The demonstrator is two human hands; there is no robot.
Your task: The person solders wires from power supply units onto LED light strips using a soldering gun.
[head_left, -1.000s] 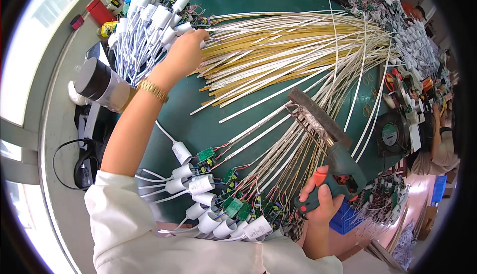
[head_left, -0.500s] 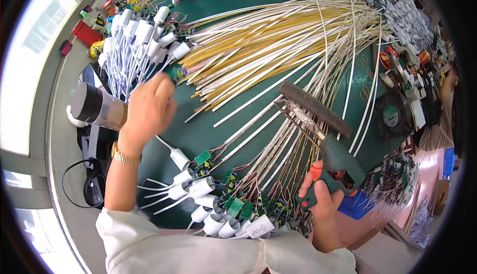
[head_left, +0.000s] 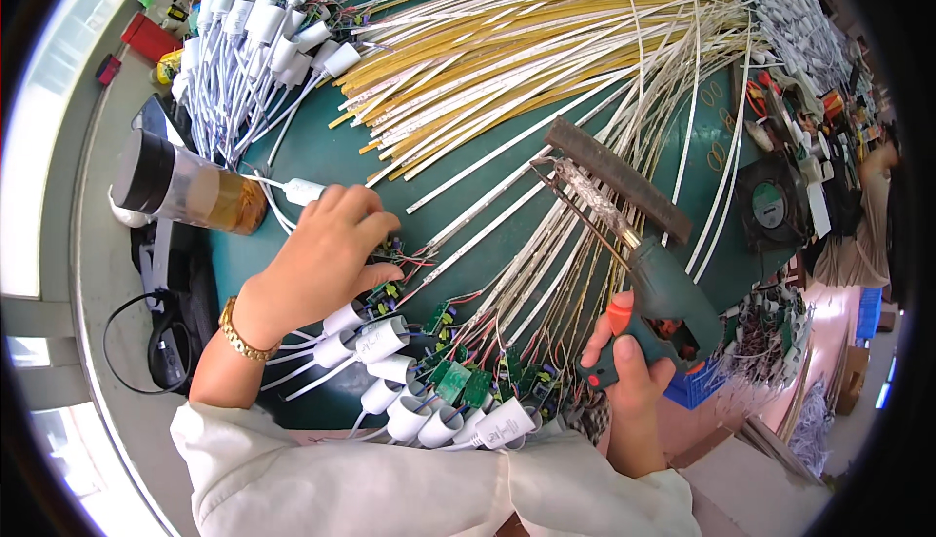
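My left hand (head_left: 322,249) is over the table with its fingers curled round a small circuit board (head_left: 392,245), mostly hidden between thumb and forefinger. Just beyond the knuckles lies a white plastic housing (head_left: 304,191) on a white cord. Close to my thumb are more green boards (head_left: 452,381) wired to thin LED strips (head_left: 468,235), with white housings (head_left: 382,340) at the table's near edge. In my right hand (head_left: 634,376) is a green soldering gun (head_left: 673,293) with orange parts, its metal tip pointing up and left beside a dark grey bar (head_left: 619,181).
Yellow and white strips (head_left: 526,59) spread across the far table. A bundle of white housings with cords (head_left: 258,30) lies at the far left, near a dark-lidded jar (head_left: 190,186) lying tilted. A small black fan (head_left: 770,204) stands at the right, above a blue crate (head_left: 694,389).
My left hand has come away from the bundle of housings, nearer and to the right, with a housing and board now lying by it. The soldering gun stays almost where it was.
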